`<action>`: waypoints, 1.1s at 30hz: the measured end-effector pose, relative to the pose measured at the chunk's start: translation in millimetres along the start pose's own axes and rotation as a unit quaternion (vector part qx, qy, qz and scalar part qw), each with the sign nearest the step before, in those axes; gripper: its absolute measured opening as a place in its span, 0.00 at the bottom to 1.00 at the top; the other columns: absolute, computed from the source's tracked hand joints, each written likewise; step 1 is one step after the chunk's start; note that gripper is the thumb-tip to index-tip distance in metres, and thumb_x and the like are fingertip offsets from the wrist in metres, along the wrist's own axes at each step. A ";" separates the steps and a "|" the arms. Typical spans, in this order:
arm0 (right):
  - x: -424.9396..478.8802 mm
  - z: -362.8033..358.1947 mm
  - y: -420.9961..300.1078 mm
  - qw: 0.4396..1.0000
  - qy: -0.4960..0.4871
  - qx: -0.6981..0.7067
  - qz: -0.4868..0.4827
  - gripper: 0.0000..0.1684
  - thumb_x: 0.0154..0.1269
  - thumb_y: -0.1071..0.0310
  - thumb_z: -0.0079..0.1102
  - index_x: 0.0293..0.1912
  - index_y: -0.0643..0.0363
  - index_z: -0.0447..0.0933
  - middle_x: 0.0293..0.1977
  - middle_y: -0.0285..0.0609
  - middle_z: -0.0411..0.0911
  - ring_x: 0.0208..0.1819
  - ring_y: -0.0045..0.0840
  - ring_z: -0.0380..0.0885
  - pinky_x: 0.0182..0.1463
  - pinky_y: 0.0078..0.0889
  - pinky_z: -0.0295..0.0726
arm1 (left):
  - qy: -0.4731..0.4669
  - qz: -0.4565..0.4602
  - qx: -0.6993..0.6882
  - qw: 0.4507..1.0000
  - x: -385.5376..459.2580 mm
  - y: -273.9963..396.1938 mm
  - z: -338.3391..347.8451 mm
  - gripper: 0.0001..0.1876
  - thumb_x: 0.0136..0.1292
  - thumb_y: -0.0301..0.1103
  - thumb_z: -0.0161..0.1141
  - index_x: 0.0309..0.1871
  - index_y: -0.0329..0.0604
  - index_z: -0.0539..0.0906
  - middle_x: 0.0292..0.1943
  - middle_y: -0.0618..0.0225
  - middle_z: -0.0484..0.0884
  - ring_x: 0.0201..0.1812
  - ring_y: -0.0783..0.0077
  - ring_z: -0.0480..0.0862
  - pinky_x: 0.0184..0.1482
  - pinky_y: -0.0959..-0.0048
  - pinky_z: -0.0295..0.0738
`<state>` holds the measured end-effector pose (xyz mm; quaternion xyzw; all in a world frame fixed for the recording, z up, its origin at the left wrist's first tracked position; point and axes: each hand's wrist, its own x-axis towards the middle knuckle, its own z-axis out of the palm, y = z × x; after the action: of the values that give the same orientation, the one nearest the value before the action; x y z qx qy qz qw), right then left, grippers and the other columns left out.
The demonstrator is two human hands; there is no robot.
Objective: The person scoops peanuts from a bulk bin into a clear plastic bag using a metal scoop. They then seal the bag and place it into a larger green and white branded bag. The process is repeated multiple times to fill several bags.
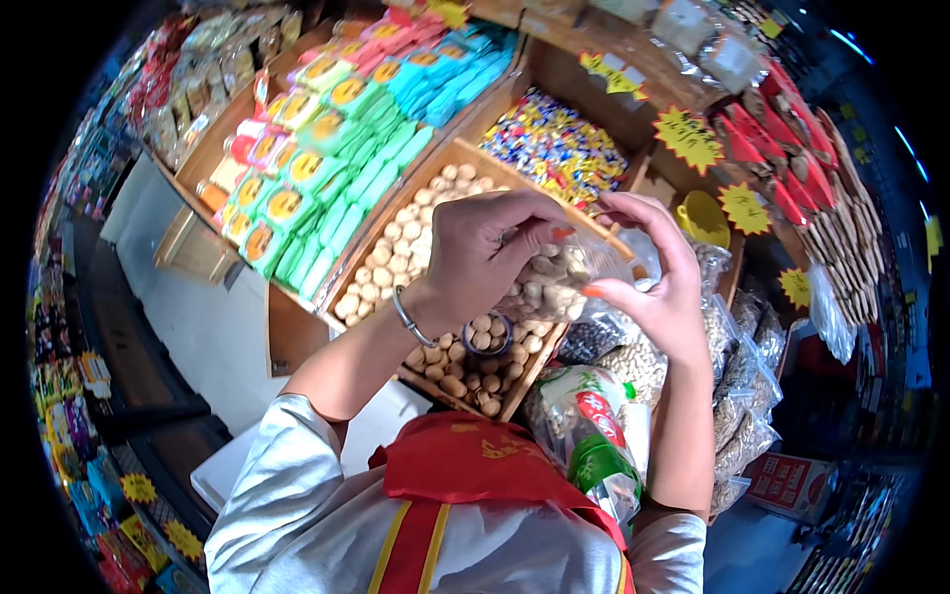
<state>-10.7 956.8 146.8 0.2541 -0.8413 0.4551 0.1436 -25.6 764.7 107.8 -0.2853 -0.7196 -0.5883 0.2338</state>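
Both hands are at a clear plastic bag of peanuts in their shells, held up over a wooden bin of walnuts. My left hand comes from the left, a metal bangle on its wrist, with thumb and fingers pinched at the bag's upper part. At the bag's right side, my right hand has its thumb against the plastic and its fingers curled over the top edge. Whether the bag is sealed cannot be told. Below it, a round dark-rimmed cup filled with walnuts sits among the loose walnuts.
Green and blue snack packets fill the bin beyond on the left. Wrapped candies lie in the bin ahead. A yellow bowl stands at the right, above several filled clear bags. Wooden dividers separate the bins.
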 end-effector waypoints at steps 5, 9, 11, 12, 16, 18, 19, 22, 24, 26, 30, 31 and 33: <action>15.0 -39.8 -47.4 0.995 0.045 -0.064 -0.055 0.06 0.54 0.77 0.63 0.33 0.67 0.77 0.27 0.43 0.76 0.29 0.28 0.76 0.35 0.25 0.74 | -0.046 0.043 -0.052 0.997 53.2 49.0 2.5 0.04 0.59 0.24 0.63 0.36 0.32 0.83 0.31 0.67 0.84 0.34 0.79 0.83 0.37 0.80 0.77; 21.3 -80.8 -72.2 0.992 0.040 -0.079 -0.092 0.05 0.57 0.76 0.61 0.32 0.68 0.75 0.26 0.41 0.75 0.29 0.24 0.74 0.34 0.24 0.72 | -0.105 -0.034 -0.301 0.947 76.2 66.4 15.3 0.09 0.62 0.28 0.62 0.42 0.32 0.82 0.39 0.65 0.84 0.43 0.78 0.81 0.46 0.79 0.77; 19.3 -100.2 -84.9 0.994 0.014 -0.091 -0.066 0.05 0.57 0.76 0.61 0.32 0.68 0.75 0.27 0.41 0.75 0.30 0.23 0.74 0.35 0.24 0.72 | -0.112 0.029 -0.250 0.961 83.8 72.1 23.4 0.09 0.63 0.28 0.61 0.42 0.32 0.82 0.38 0.66 0.84 0.42 0.79 0.81 0.45 0.79 0.77; 15.2 -110.1 -87.8 0.994 0.007 -0.094 -0.053 0.06 0.57 0.75 0.62 0.33 0.68 0.75 0.28 0.41 0.76 0.31 0.23 0.75 0.36 0.24 0.72 | -0.115 0.051 -0.256 0.959 86.1 75.8 30.4 0.08 0.63 0.29 0.61 0.41 0.33 0.83 0.38 0.66 0.84 0.40 0.79 0.81 0.44 0.79 0.76; -3.1 -132.1 -96.4 0.993 0.036 -0.101 -0.057 0.14 0.53 0.70 0.67 0.37 0.66 0.76 0.30 0.42 0.77 0.34 0.22 0.76 0.40 0.24 0.74 | -0.064 0.110 -0.164 0.978 90.3 103.0 53.1 0.06 0.61 0.28 0.63 0.34 0.34 0.83 0.31 0.68 0.83 0.33 0.80 0.79 0.35 0.81 0.72; -14.7 -124.2 -100.6 0.990 0.093 -0.078 -0.071 0.22 0.48 0.67 0.73 0.41 0.65 0.76 0.32 0.41 0.77 0.35 0.23 0.77 0.43 0.23 0.75 | -0.052 0.166 -0.098 0.980 91.7 117.8 59.8 0.06 0.59 0.28 0.65 0.31 0.34 0.82 0.28 0.68 0.82 0.30 0.80 0.78 0.32 0.80 0.70; -18.2 -120.4 -99.4 0.985 0.119 -0.084 -0.090 0.20 0.46 0.68 0.73 0.39 0.65 0.77 0.31 0.41 0.78 0.33 0.23 0.77 0.40 0.23 0.75 | -0.047 0.181 -0.100 0.977 91.3 122.2 66.0 0.07 0.57 0.29 0.65 0.29 0.35 0.81 0.25 0.68 0.81 0.28 0.78 0.78 0.30 0.79 0.69; -32.4 -125.0 -94.6 0.983 0.155 -0.091 -0.042 0.10 0.51 0.71 0.69 0.32 0.65 0.78 0.26 0.41 0.76 0.28 0.25 0.75 0.32 0.24 0.72 | -0.072 0.195 -0.092 0.974 92.9 130.2 75.6 0.07 0.58 0.29 0.65 0.29 0.34 0.81 0.26 0.67 0.80 0.28 0.77 0.77 0.31 0.78 0.69; -37.7 -129.7 -102.2 0.977 0.161 -0.124 -0.058 0.08 0.52 0.73 0.67 0.32 0.65 0.78 0.25 0.41 0.76 0.27 0.26 0.75 0.32 0.25 0.71 | -0.097 0.181 -0.105 0.973 94.8 135.3 74.6 0.07 0.58 0.28 0.64 0.30 0.33 0.81 0.26 0.65 0.79 0.29 0.77 0.77 0.31 0.76 0.69; -38.6 -132.7 -104.2 0.972 0.171 -0.136 -0.087 0.06 0.53 0.74 0.66 0.31 0.65 0.78 0.25 0.41 0.75 0.27 0.27 0.74 0.31 0.25 0.71 | -0.131 0.135 -0.172 0.967 98.0 134.6 76.2 0.07 0.60 0.28 0.63 0.32 0.32 0.81 0.27 0.66 0.80 0.30 0.78 0.77 0.33 0.77 0.70; -47.9 -146.8 -106.1 0.976 0.160 -0.136 -0.053 0.07 0.52 0.74 0.66 0.30 0.65 0.77 0.26 0.41 0.76 0.28 0.25 0.75 0.32 0.25 0.71 | -0.147 0.104 -0.212 0.961 94.3 131.6 83.6 0.07 0.62 0.29 0.62 0.36 0.33 0.84 0.31 0.67 0.83 0.32 0.80 0.78 0.36 0.78 0.72; -50.0 -147.9 -104.7 0.976 0.164 -0.136 -0.048 0.07 0.52 0.74 0.66 0.29 0.65 0.76 0.26 0.41 0.76 0.28 0.24 0.75 0.32 0.24 0.72 | -0.152 0.105 -0.211 0.960 92.3 131.7 85.9 0.06 0.61 0.28 0.62 0.36 0.33 0.84 0.32 0.66 0.83 0.32 0.79 0.78 0.35 0.78 0.72; -54.5 -152.5 -102.0 0.974 0.172 -0.141 -0.033 0.07 0.52 0.74 0.66 0.29 0.65 0.76 0.26 0.41 0.76 0.28 0.23 0.75 0.33 0.24 0.72 | -0.164 0.086 -0.181 0.966 93.0 138.3 89.7 0.05 0.61 0.27 0.62 0.35 0.33 0.83 0.33 0.67 0.82 0.35 0.79 0.78 0.38 0.79 0.72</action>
<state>93.0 1054.2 274.7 0.1767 -0.8508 0.3636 0.3356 1.4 885.3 251.1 -0.4765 -0.6021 -0.6317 0.1070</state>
